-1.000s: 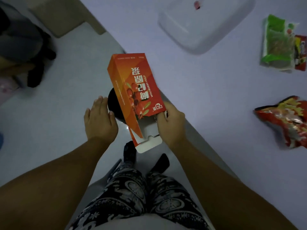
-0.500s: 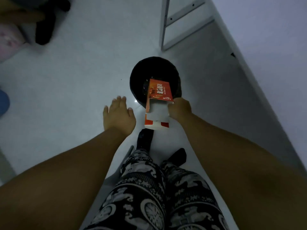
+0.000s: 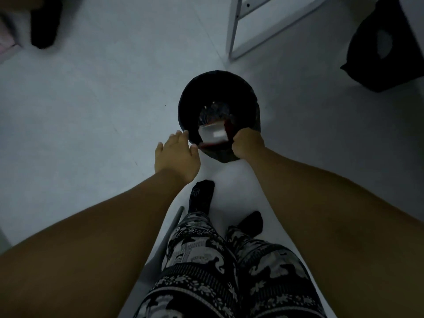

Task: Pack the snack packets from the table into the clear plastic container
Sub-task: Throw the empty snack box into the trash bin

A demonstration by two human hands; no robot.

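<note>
Pretty tight around the black bin (image 3: 219, 92): its mouth is partly taken up by a carton (image 3: 213, 134) standing tilted in the near half, with some dark stuff seen deeper in. The near rim is crowded on both sides, the left hand (image 3: 176, 154) spread flat at the left edge and the right hand (image 3: 247, 143) curled at the carton's right side. The far half of the opening is left open. To the left, bare floor (image 3: 91, 111) is seen, wide open. Behind the bin, a white frame (image 3: 234, 31) blocks things; a dark box (image 3: 387, 49) sits well off right. Below, socked feet (image 3: 202, 196) are planted.
</note>
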